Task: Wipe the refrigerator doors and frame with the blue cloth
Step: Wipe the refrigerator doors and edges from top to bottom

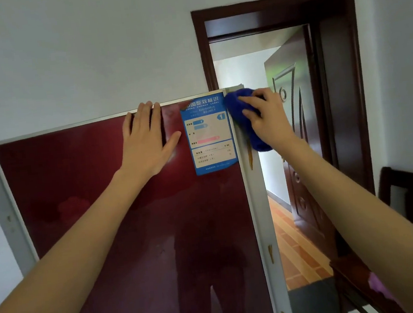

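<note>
The left hand [147,137] lies flat, fingers straight, on the dark red refrigerator door [105,218] near its top edge; the right hand [267,116] grips the blue cloth [240,112] against the silver frame [256,189] at the upper right corner, just right of the energy label [209,135].

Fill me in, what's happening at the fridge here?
A person is wiping a glossy dark red refrigerator door. The right hand holds a fluffy blue cloth against the pale grey frame strip at the door's top right corner, beside a blue energy label. The left hand lies flat on the door near its top edge, fingers straight. Brownish spots show lower down the frame strip, below the cloth.
</note>
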